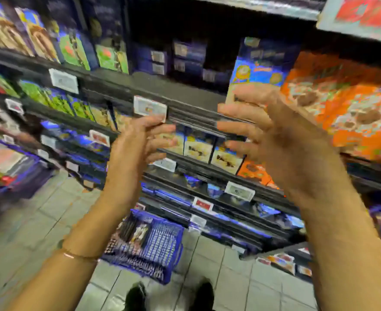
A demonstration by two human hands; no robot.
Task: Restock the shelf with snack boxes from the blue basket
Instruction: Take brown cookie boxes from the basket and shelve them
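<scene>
Both my hands are raised in front of the shelves, palms facing each other, fingers spread and holding nothing. My left hand [140, 142] is just below a price tag on the shelf rail. My right hand [272, 131] hovers in front of a blue snack box [259, 68] standing upright on the shelf [153, 86]; I cannot tell whether the fingers touch it. The blue basket [162, 245] stands on the floor below, between my arms, with several snack boxes [135, 232] inside. The picture is blurred.
Large orange boxes [346, 108] fill the shelf at the right. Green and blue boxes [77, 50] line the upper left shelf, with a dark gap in the middle. Lower shelves carry more boxes and price tags. My shoes [171, 297] stand on the tiled floor.
</scene>
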